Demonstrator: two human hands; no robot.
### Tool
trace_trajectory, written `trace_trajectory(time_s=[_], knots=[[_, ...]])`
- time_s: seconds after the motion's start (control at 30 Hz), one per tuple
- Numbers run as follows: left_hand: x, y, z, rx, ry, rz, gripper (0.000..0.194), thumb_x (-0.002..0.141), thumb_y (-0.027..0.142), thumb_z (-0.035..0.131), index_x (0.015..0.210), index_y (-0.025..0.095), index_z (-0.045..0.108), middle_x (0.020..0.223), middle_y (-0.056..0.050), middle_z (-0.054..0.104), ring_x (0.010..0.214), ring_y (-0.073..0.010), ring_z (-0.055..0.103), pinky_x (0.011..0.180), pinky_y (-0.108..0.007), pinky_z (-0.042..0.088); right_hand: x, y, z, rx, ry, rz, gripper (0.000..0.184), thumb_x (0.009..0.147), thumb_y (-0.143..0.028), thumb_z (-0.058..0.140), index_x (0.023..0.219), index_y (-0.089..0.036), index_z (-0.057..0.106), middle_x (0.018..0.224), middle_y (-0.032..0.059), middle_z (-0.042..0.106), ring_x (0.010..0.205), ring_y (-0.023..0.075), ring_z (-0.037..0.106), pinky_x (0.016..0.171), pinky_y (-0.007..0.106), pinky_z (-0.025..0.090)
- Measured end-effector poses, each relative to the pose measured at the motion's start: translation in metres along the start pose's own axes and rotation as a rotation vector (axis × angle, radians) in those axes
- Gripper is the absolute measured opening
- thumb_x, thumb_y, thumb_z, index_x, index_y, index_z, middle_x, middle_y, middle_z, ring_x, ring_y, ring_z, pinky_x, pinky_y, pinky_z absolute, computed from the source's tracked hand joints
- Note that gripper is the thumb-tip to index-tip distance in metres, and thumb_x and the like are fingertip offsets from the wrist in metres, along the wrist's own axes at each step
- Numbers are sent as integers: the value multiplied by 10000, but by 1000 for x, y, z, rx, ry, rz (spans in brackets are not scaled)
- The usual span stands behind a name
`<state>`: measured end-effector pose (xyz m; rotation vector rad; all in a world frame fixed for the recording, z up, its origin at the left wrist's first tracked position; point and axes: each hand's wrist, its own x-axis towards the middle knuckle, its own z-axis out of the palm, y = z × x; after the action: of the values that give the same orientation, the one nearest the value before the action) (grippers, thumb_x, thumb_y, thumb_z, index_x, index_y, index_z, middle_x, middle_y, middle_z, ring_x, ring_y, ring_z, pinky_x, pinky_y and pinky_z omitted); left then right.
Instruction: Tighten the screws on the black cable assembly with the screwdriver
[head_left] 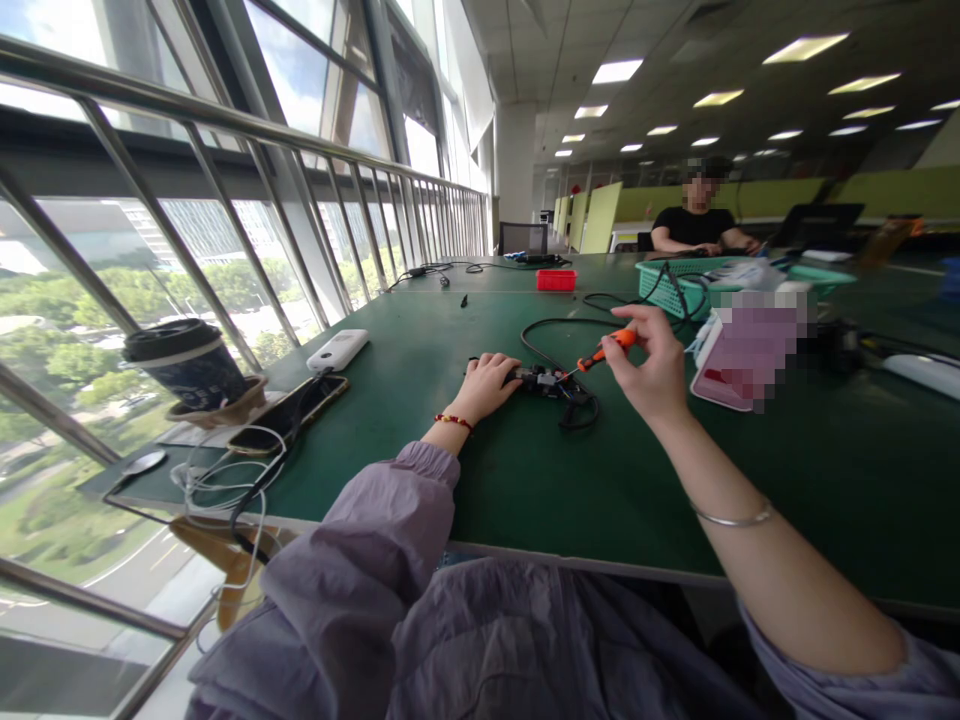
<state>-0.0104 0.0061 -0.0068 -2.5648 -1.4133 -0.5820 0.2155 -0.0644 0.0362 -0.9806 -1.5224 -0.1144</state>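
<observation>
On the green table lies a small black device (541,381) with a black cable (553,338) running near it; its exact kind is too small to make out. My left hand (486,387) rests palm down at the device's left end, fingers closed on it. In my right hand (649,360) is an orange-handled screwdriver (616,346), pinched between thumb and fingers. The screwdriver slants down to the left, its tip at the right part of the device. A loop of black cable (581,412) lies just beside the device.
A coffee cup (187,365), phone (289,415), white box-like object (338,350) and tangled white cable (225,480) lie at left. Farther back are a red tray (556,280) and green basket (664,290). A pink-backed upright object (739,360) stands right. A person (697,225) sits opposite.
</observation>
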Motion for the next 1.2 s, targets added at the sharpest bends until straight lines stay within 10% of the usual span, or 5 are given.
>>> trace_trajectory(time_s=[0.33,0.57,0.77,0.93,1.2], knots=[[-1,2,-16,116,-59,121,431,890,497,470,1140,195,647,1031,-83,598,958,-230,538,830,-330,408,1,-7,-2,-89,-43,9,111,791,-332,559,765,-229,592,668,16,594,695,180,565,724,336,465],[-1,5,-18,-12,-157,30,400,872,526,484,1012,190,650,1023,-54,605,880,-187,606,676,-247,455,2,0,0,-7,-29,-13,320,754,-296,541,1058,-204,574,735,2,549,728,179,562,753,332,464],[1,-1,-19,-36,-179,-7,395,871,504,474,996,174,651,1065,-75,628,940,-206,609,728,-254,474,0,2,-2,71,-418,187,267,836,-387,473,817,-180,641,610,1,563,564,141,550,580,264,418],[-5,-44,-35,-150,-240,-194,487,777,566,545,1003,159,688,1015,-75,680,916,-226,628,770,-266,477,-11,0,13,106,-824,275,316,816,-362,518,1065,-213,645,678,-6,615,585,136,597,600,259,468],[-42,-105,-66,31,-105,-769,442,723,527,603,1026,214,681,1075,-83,691,1014,-285,629,778,-313,490,-23,1,32,0,-907,142,321,773,-275,554,1065,-247,684,1027,26,694,773,157,630,756,300,476]])
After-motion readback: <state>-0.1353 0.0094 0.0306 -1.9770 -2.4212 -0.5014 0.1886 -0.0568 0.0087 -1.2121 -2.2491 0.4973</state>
